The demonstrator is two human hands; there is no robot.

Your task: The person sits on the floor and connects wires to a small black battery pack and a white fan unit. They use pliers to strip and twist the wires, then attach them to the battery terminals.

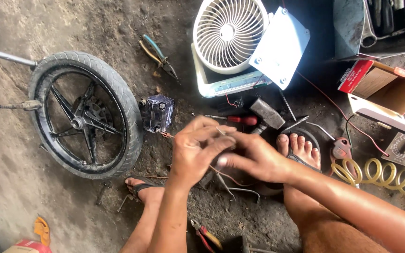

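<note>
On the dirt floor at far left, a black motorcycle wheel point(86, 115), then a small dark battery point(158, 113) just beside it. In the middle, left hand point(197, 150) and right hand point(254, 157) touching, both pinched narrow on a thin red wire point(228, 177). Behind, white fan point(230, 35); farther right, hammer point(267, 114), coiled yellow hose point(380, 174).

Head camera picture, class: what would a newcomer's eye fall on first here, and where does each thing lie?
First, the two hands at centre: the left hand and right hand meet, pinching a thin reddish wire. Next, the black motorcycle wheel lying flat on the dirt floor at left. Then the white fan at top centre, with a small dark battery between it and the wheel.
</note>
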